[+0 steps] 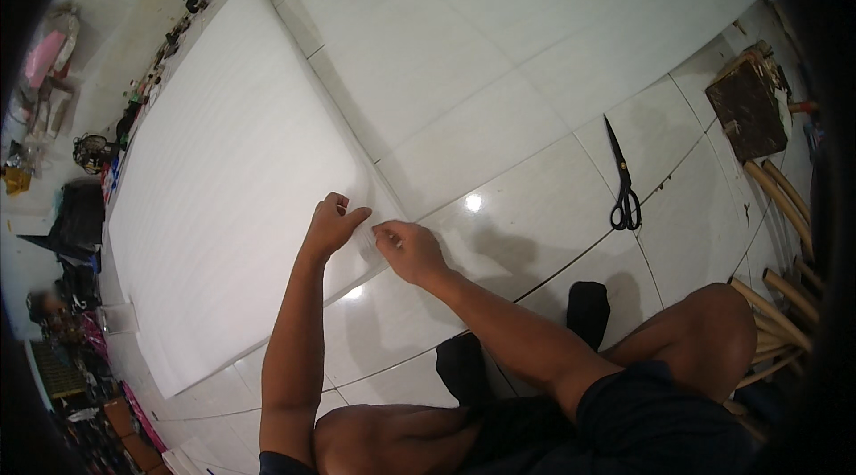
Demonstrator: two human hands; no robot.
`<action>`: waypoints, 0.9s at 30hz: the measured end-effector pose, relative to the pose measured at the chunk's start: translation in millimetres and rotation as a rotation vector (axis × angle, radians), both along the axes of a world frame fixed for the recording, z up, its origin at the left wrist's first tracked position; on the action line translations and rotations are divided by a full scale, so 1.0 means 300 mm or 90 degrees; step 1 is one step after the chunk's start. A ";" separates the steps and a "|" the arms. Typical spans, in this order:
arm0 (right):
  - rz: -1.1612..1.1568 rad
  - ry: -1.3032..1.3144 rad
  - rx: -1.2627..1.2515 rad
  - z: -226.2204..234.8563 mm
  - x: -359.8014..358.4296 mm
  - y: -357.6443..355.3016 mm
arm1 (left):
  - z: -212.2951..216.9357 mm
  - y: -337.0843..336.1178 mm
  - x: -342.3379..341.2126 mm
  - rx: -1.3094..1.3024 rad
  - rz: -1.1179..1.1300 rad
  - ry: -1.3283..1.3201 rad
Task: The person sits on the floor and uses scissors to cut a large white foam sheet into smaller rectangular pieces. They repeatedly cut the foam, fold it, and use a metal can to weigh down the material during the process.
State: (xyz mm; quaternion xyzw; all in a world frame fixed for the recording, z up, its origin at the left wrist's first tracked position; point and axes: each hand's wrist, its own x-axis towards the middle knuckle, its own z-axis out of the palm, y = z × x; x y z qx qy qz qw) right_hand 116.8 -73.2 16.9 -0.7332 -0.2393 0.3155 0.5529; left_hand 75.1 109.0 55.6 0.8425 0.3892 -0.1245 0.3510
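Note:
A large white foam sheet [241, 145], layered or folded, lies over the floor on the left. Above its near right corner is my left hand [332, 227], fingers curled and thumb held apart from them, with nothing visible between. Just to the right, my right hand [412, 252] has its thumb and fingertips pinched together at the corner of the sheet. How much of the edge is between those fingertips is hard to make out. Black-handled scissors [624, 185] lie closed on the tiles to the right, away from both hands.
A thin translucent white sheet [535, 3] spreads over the tiled floor at the far right. A dark worn block [749, 105] and several tan tubes [780, 199] are along the right side. Mixed clutter, including a black bag [76, 212], lines the left.

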 end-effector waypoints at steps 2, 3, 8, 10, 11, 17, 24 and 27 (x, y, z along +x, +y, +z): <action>-0.037 -0.081 -0.086 -0.020 0.004 -0.007 | -0.011 0.003 0.002 0.002 -0.004 0.006; -0.049 -0.151 -0.141 -0.024 -0.001 -0.014 | -0.009 0.000 0.000 0.012 -0.010 0.008; -0.046 -0.195 -0.160 -0.063 -0.013 -0.020 | -0.004 -0.009 0.002 0.022 -0.013 0.004; -0.067 -0.105 -0.051 -0.076 -0.010 -0.007 | -0.002 -0.013 0.009 0.015 -0.018 0.014; -0.077 -0.061 0.004 -0.073 -0.007 0.003 | -0.005 -0.010 0.009 0.012 -0.011 0.012; 0.004 0.082 0.073 -0.005 -0.036 0.007 | 0.013 -0.024 0.016 0.012 0.014 0.001; -0.089 -0.249 -0.132 -0.063 -0.021 -0.017 | -0.009 -0.004 0.012 0.009 -0.018 0.021; -0.041 -0.254 -0.171 -0.069 -0.019 -0.032 | -0.001 -0.009 0.013 0.017 -0.019 0.021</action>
